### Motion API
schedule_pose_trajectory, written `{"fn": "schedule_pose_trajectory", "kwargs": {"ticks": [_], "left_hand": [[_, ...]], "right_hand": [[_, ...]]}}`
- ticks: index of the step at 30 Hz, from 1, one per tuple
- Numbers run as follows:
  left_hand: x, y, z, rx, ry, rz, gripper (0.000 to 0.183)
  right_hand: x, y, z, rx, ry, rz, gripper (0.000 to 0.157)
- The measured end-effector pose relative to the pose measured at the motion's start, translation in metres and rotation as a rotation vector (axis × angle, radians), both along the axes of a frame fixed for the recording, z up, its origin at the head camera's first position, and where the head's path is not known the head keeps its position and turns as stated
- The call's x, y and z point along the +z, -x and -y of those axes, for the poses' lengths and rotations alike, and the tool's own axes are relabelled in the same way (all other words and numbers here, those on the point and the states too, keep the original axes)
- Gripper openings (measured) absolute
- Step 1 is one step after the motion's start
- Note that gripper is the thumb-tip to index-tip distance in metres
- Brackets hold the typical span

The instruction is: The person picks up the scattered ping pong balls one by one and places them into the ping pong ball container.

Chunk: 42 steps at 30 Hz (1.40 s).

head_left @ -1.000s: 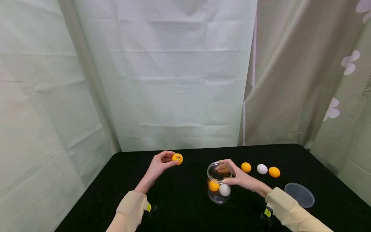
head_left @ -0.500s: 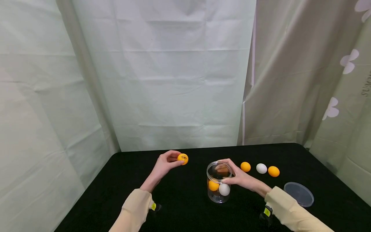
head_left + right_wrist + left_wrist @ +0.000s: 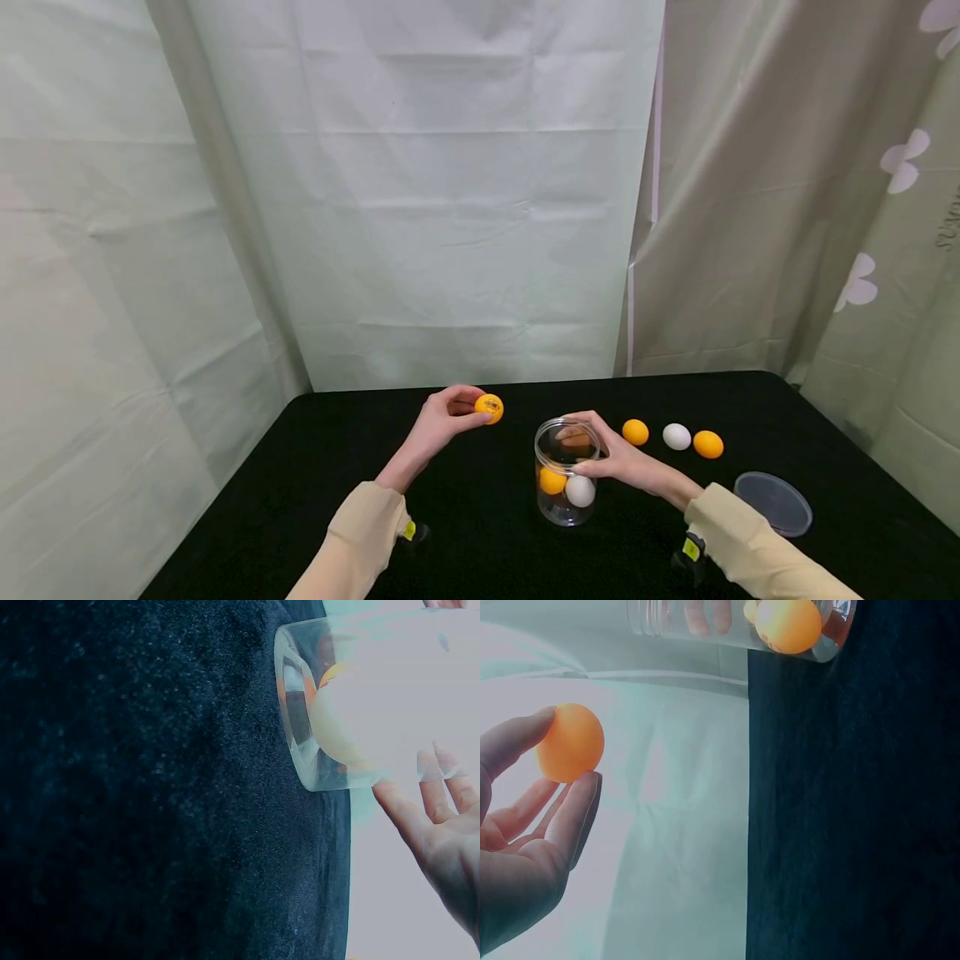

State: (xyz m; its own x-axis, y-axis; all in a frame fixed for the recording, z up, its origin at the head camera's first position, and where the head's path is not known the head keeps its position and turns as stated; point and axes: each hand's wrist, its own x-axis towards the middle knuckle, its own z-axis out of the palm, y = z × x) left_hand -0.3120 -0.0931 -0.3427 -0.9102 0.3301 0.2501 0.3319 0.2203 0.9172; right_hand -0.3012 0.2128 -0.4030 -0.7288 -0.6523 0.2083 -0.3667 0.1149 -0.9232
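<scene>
Currently both hands are occupied, each with a different job. The left hand [image 3: 447,419] pinches an orange ball [image 3: 491,406] between thumb and fingertips, held in the air to the left of the jar and clear of it. The left wrist view shows the thumb on one side, fingertips on the other, gap no wider than the ball. Judgement: a fingertip pinch leaves most of the sphere exposed and should make letting go simple.

The right hand [image 3: 611,456] clasps the clear jar [image 3: 567,511] high up, thumb on the near side, fingers round the far side, spread to the jar's width. Likely reason: the vessel looks light, so a clasp near the rim would stop it sliding or tipping, while its mouth stays uncovered from above. Jar is upright on the black tabletop [image 3: 465,533], as far as the head view tells.

Inside, low down, a second orange ball [image 3: 552,481] and a white ball [image 3: 581,492] lie side by side, confined by the wall.

Beyond the right hand, a loose row: orange [image 3: 635,432], white [image 3: 677,437], orange [image 3: 708,444]. Spacing presumably leaves room for fingers around each. Nearer the right sleeve [image 3: 738,533], a translucent disc [image 3: 776,503], apparently the lid, lies flat, well apart from the jar, perhaps so that it obstructs neither hand.
</scene>
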Motion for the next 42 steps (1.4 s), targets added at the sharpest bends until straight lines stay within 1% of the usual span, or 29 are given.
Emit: {"fn": "schedule_pose_trajectory", "kwargs": {"ticks": [1, 8, 12, 16, 19, 25, 27, 30, 37, 42], "left_hand": [[-0.002, 0.002, -0.001, -0.002, 0.0, -0.005, 0.033], [0.004, 0.003, -0.011, -0.007, 0.025, -0.012, 0.034], [0.007, 0.004, -0.018, -0.023, 0.037, -0.029, 0.035], [0.009, 0.004, -0.024, -0.047, 0.036, -0.027, 0.036], [0.016, -0.001, -0.028, -0.075, 0.026, -0.025, 0.034], [0.035, -0.018, -0.035, -0.108, 0.04, -0.041, 0.032], [0.037, -0.02, -0.038, -0.115, 0.05, -0.042, 0.032], [0.035, -0.019, -0.041, -0.129, 0.057, -0.052, 0.031], [0.013, -0.001, -0.048, -0.145, 0.065, -0.047, 0.033], [0.01, 0.0, -0.051, -0.151, 0.082, -0.047, 0.033]], "right_hand": [[0.0, 0.0, 0.0, 0.0, 0.0, -0.002, 0.06], [0.0, 0.0, 0.0, -0.004, -0.002, 0.003, 0.06], [0.001, 0.0, 0.0, -0.003, 0.0, 0.006, 0.059], [0.001, 0.001, 0.001, 0.002, 0.0, 0.007, 0.059], [0.002, 0.001, 0.001, 0.004, 0.002, 0.013, 0.06], [0.002, 0.001, 0.001, 0.005, 0.012, 0.019, 0.059], [0.002, 0.001, 0.001, 0.005, 0.012, 0.018, 0.059], [0.002, 0.0, 0.001, 0.001, 0.012, 0.02, 0.06], [0.0, -0.001, 0.001, -0.003, 0.012, 0.021, 0.059], [-0.001, 0.0, 0.0, 0.004, 0.014, 0.024, 0.059]]}}
